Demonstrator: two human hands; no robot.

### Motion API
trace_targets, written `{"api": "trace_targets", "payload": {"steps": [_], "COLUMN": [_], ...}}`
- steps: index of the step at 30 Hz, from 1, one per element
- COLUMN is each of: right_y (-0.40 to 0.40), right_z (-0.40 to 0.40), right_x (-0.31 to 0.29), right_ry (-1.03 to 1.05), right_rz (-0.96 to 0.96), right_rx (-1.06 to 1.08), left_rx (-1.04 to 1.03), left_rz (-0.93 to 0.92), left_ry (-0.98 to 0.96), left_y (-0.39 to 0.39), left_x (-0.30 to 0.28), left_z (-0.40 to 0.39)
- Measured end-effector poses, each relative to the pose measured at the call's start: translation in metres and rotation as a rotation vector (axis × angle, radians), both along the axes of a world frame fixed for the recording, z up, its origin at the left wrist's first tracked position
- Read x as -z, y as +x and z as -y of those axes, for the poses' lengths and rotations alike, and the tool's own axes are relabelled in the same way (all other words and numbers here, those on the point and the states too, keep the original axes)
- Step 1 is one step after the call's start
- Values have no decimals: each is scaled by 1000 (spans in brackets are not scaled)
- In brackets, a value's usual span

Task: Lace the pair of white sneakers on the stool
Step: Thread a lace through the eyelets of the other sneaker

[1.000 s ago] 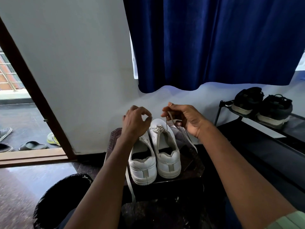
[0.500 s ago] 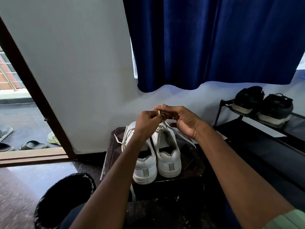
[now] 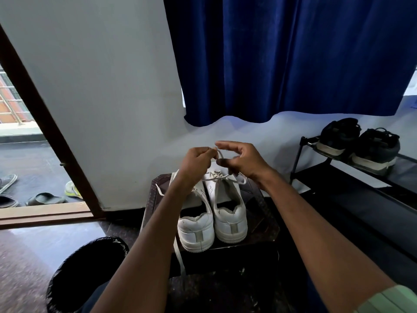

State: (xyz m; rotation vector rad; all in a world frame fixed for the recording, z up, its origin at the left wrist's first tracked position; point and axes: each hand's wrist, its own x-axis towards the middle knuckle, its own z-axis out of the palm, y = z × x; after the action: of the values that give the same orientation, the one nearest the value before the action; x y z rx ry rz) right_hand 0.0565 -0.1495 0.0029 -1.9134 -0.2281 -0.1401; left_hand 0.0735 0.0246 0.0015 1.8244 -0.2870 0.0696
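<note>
Up above the toes of the two white sneakers (image 3: 212, 213), both hands meet over a lace (image 3: 220, 153). The left hand (image 3: 195, 162) has its fingers curled, its grip pinching the lace at the fingertips, while the right hand (image 3: 240, 159) curves round the same lace, which loops between its raised forefinger and thumb and runs down to the right-hand shoe. The pair stands side by side, heels toward the camera, on a dark stool (image 3: 266, 224) against the white wall. A loose lace (image 3: 179, 256) trails from the left shoe over the stool's front edge. A black bin (image 3: 76, 272) stands at lower left, a blue curtain (image 3: 293, 57) hangs behind, and dark shoes (image 3: 358, 143) sit on a rack (image 3: 300, 159) at right.
</note>
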Motion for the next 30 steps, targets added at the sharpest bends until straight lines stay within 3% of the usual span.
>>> {"api": "trace_targets", "payload": {"steps": [3,6,9,11,15,17,20,22,27,30], "right_y": [-1,5,11,8,-2,-2,4,5,-4,-4], "right_z": [-6,5,22,23,4,-2,9,17,10,4], "right_x": [-1,6,16,15,-3,-5,5,7,-2,-2], "right_ry": [105,210,15,-50,146,124,-14,-78,75,32], "right_rz": [-28,-69,-53,-45,-100,-72,-45,-27,-80,-13], "right_rx": [-8,253,497,407,-94,-49,264,350,-61,-58], "left_rx": [48,72,46,21,18,26,8,-6,28,49], "left_rz": [-10,-101,-139,-102,26,24,3,5,57,57], "left_ry": [-38,-262,-397,-322,17,57,68,97,311,339], "left_y": [-6,-4,1,3,0,0,2,3,0,0], "left_x": [-5,-10,-11,-10,0,2,3,5,5,4], "left_z": [3,-4,-12,-11,-1,1,-4,-8,-8,-7]}}
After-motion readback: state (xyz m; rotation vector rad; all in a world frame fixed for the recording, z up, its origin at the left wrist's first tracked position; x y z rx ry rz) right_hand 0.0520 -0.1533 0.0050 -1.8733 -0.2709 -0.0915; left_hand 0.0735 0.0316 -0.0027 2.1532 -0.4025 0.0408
